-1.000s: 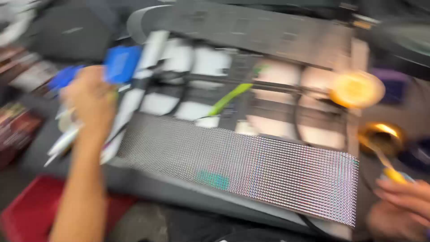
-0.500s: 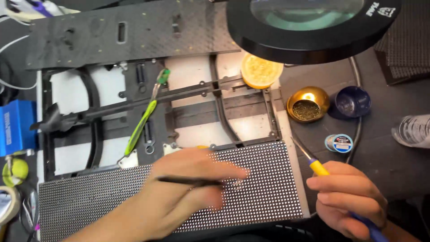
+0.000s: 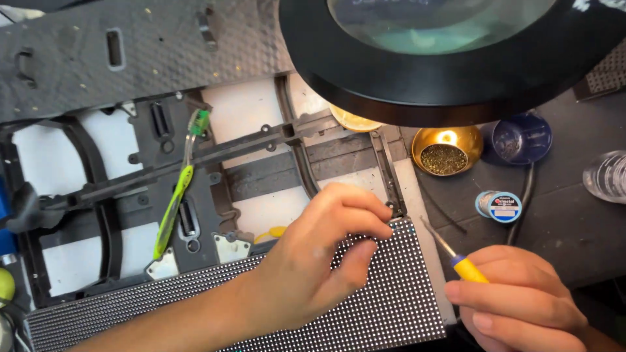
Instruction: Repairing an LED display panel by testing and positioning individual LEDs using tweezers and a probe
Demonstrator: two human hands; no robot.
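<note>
Since a moment ago the left hand (image 3: 319,261) has slid right along the dotted LED panel (image 3: 391,306), fingers now curled and pinched at its top right corner. The right hand (image 3: 521,306) stays closed around a yellow-handled soldering iron (image 3: 456,257). Its tip hovers just beside that same corner.

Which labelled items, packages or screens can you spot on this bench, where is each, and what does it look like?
Solder spool: right of the panel, below the brass bowl; round, blue rim, white label with red band.
LED display panel: under the left hand; flat, black, white dot grid, unlit.
Magnifier lamp: top right; round, black, white lettering on rim.
</note>
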